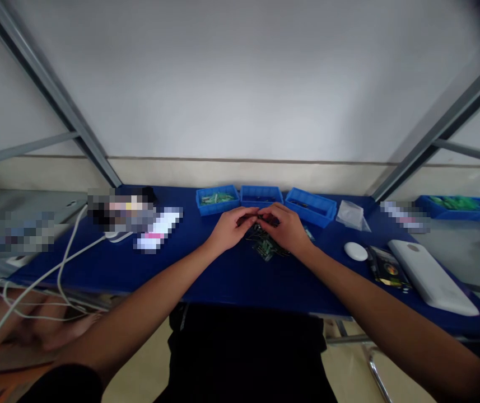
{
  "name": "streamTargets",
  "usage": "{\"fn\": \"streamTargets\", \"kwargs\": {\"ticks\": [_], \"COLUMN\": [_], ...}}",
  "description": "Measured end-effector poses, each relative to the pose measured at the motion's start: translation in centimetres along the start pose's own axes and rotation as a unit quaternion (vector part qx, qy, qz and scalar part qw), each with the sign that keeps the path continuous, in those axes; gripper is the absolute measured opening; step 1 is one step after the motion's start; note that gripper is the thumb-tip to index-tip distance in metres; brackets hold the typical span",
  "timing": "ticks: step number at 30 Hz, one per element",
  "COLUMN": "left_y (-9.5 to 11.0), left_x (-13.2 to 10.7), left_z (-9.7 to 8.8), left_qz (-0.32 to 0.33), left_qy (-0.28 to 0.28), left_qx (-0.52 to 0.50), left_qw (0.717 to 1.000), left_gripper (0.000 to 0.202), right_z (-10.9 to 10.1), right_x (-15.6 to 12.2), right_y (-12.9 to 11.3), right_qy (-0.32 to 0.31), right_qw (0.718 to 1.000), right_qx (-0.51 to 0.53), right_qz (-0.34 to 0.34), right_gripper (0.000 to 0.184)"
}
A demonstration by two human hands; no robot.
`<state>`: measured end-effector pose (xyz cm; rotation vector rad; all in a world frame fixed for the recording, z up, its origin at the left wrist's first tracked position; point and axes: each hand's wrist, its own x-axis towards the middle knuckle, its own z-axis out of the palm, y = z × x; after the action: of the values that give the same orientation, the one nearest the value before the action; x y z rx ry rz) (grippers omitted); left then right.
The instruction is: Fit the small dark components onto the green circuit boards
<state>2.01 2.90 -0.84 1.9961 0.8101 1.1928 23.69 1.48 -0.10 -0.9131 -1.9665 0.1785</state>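
Note:
My left hand [232, 228] and my right hand [284, 225] meet over the middle of the blue table [231, 285]. Fingers and thumbs of both are pinched together around something small and dark, too covered to name. Just below them lies a loose pile of small green pieces with dark thin parts [265, 249], which look like little circuit boards. Behind my hands stand three blue bins: the left bin [218, 209] holds pale green pieces, the middle bin [261, 190] a few small dark bits, and the right bin [311, 215] shows little inside.
Clear plastic bags [351, 215], a round white case [355, 251], a black packet [387, 267] and a long white object [433, 277] lie at right. White cables [71, 252] cross the left side. Metal posts [92, 157] frame the table before the wall. Another person's legs show at lower left.

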Motion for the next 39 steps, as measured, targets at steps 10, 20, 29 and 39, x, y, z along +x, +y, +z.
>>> {"fn": "streamTargets", "kwargs": {"ticks": [10,20,29,39], "left_y": [-0.8,-0.1,0.0,0.6], "left_x": [0.1,0.1,0.1,0.0], "left_z": [-0.3,-0.2,-0.2,-0.2], "left_qz": [-0.075,-0.033,-0.016,-0.033], "left_qy": [0.089,0.047,0.042,0.036], "left_qx": [-0.076,-0.03,-0.012,-0.04], "left_qw": [0.99,0.998,0.999,0.998], "left_gripper": [0.031,0.018,0.011,0.035], "right_z": [-0.3,-0.1,0.0,-0.4], "right_x": [0.2,0.1,0.0,0.2], "right_y": [-1.2,-0.4,0.1,-0.1], "right_qy": [0.01,-0.002,-0.034,-0.034], "right_qw": [1.0,1.0,0.996,0.999], "right_qx": [0.018,-0.008,0.047,0.0], "right_qz": [0.009,0.013,0.062,0.011], "right_gripper": [0.01,0.012,0.009,0.044]}}
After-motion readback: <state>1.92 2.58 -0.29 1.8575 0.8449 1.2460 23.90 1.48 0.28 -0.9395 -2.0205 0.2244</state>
